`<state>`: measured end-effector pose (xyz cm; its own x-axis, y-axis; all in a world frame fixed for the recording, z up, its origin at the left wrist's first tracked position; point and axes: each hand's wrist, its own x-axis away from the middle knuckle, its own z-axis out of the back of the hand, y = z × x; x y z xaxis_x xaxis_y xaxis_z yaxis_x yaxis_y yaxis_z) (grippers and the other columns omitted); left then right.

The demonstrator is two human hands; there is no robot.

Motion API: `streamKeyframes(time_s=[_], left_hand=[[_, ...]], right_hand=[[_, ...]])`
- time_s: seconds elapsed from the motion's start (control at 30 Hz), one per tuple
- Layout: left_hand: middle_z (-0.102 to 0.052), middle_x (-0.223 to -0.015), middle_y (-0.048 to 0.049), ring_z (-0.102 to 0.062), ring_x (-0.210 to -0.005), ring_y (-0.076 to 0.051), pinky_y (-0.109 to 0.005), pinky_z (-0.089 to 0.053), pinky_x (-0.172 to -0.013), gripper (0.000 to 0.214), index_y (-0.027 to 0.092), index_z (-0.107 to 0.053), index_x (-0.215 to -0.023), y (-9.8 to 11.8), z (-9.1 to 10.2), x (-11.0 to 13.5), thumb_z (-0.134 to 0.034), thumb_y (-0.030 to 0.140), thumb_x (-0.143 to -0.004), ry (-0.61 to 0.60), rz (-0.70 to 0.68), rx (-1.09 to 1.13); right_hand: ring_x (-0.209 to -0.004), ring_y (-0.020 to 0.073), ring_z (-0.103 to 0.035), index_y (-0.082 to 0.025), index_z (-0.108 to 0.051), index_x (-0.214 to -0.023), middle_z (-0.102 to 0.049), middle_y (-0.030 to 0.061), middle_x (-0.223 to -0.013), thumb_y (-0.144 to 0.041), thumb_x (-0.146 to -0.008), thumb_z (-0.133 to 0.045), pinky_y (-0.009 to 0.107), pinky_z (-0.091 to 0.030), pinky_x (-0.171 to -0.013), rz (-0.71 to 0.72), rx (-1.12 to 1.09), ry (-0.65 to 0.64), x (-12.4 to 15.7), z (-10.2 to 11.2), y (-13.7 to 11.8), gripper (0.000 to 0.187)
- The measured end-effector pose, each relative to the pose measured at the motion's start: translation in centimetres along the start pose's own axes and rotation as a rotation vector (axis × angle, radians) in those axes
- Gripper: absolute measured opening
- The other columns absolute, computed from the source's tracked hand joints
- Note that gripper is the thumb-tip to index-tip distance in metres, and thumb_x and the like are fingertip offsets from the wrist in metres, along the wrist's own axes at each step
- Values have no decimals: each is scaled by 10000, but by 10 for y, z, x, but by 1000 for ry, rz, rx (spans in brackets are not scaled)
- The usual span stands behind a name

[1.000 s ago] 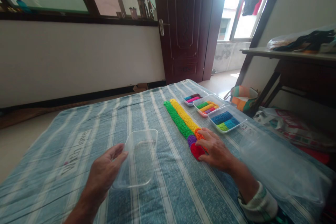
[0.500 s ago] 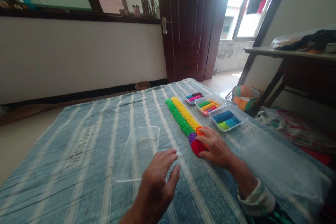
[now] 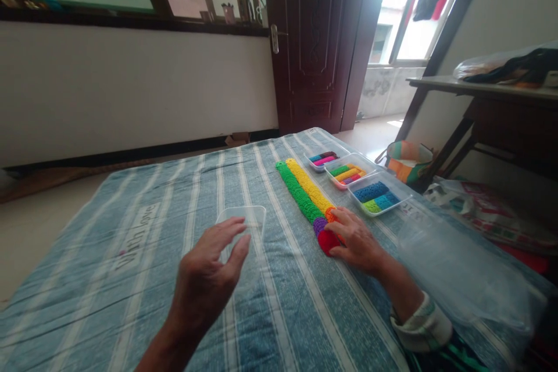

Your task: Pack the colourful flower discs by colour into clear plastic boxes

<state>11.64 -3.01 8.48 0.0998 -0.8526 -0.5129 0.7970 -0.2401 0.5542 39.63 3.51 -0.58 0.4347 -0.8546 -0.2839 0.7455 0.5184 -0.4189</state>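
My left hand [image 3: 209, 279] hovers with its fingers spread over an empty clear plastic tray [image 3: 253, 216] on the striped cloth, hiding most of it. My right hand [image 3: 355, 241] lies on the near end of two long rows of round coloured pieces, its fingers curled round a red stack [image 3: 326, 240] with purple and orange pieces just beyond. A green row [image 3: 296, 193] and a yellow row [image 3: 309, 187] stretch away from that hand.
Three clear trays with sorted coloured pieces stand at the right: a blue-and-green one [image 3: 378, 196], a mixed one [image 3: 347, 173] and a far one [image 3: 322, 159]. A clear plastic bag [image 3: 457, 270] lies at the right edge. The blue striped cloth [image 3: 143, 232] covers the surface.
My left hand let go of the clear tray, swung right past it, then came back over it. The tray now lies flat. My right hand stayed on the red stack.
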Motion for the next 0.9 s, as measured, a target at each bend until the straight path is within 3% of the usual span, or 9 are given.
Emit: streamKeyframes(time_s=[0.13, 0.27, 0.43, 0.6, 0.73, 0.8, 0.9], left_hand=[[-707, -1133, -47, -667, -967, -240, -331, -516, -923, 297, 223, -708, -962, -17, 17, -7, -575, 426, -791, 48, 168, -43], [-704, -1147, -26, -676, -858, -222, -314, -533, -879, 300, 245, -706, -963, -39, 24, -4, -601, 418, -742, 24, 323, -67], [-682, -1198, -62, -684, -868, -251, -343, -549, -851, 414, 222, -687, -1064, -65, 24, 9, -619, 436, -716, -4, 428, -104], [-683, -1205, -88, -690, -939, -250, -340, -537, -883, 505, 173, -641, -1176, -66, 23, 12, -590, 429, -744, -99, 545, -37], [-707, -1155, -101, -651, -1082, -244, -309, -500, -938, 537, 127, -625, -1204, -65, 19, 11, -570, 399, -744, -152, 549, -8], [-726, -1099, -96, -673, -1032, -239, -305, -507, -911, 540, 118, -621, -1210, -65, 17, 12, -551, 387, -747, -171, 542, -30], [-740, -750, -39, -710, -785, -237, -329, -526, -812, 603, 85, -563, -1287, -61, 16, 16, -520, 373, -759, -217, 531, -65]], right_hand=[[-1328, 292, -377, -200, -637, -972, -523, 121, -1318, -127, -654, -730, 502, -314, -1077, 43, -39, 33, 0, 1, -1, 339], [-1263, 263, -436, -202, -615, -902, -567, 87, -1226, -80, -663, -689, 464, -350, -1048, 77, -55, 58, 0, 5, -5, 278], [-996, 203, -543, -198, -585, -804, -607, 39, -977, -63, -719, -635, 358, -424, -900, 86, -45, 18, 1, 13, -15, 167], [-810, 175, -547, -196, -566, -774, -601, 15, -820, -108, -773, -608, 307, -422, -753, 65, -19, -59, 6, 14, -21, 97], [-768, 170, -573, -203, -560, -791, -617, 9, -800, -140, -802, -576, 292, -420, -705, 23, -30, -129, 10, 12, -24, 66], [-741, 164, -581, -206, -556, -788, -626, 2, -796, -158, -808, -577, 286, -420, -683, 1, -39, -145, 10, 12, -26, 57], [-687, 156, -577, -211, -545, -751, -631, -8, -754, -182, -810, -584, 275, -407, -632, -20, -34, -121, 11, 12, -28, 77]])
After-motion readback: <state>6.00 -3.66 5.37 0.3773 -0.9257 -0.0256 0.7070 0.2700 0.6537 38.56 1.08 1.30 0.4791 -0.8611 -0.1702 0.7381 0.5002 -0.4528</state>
